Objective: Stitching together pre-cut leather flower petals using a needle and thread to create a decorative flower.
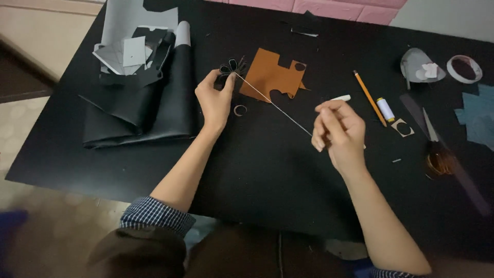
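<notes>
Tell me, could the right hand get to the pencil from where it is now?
Probably yes. The pencil lies bare on the black table just beyond the right hand, nothing between. But that hand is pinching a taut thread and would have to release it first.

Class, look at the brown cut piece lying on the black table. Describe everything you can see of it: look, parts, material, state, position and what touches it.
The brown piece is a flat, thin sheet, leather-like or card by its look, tan-orange and matte. Its outline is irregular: stepped, notched edges, a round hole near the upper right corner, a curved bite cut from the lower edge and a small pointed tab at the right. It lies flat on the black table, just right of the left hand. The taut white thread crosses over its lower left edge; whether they touch is unclear.
</notes>
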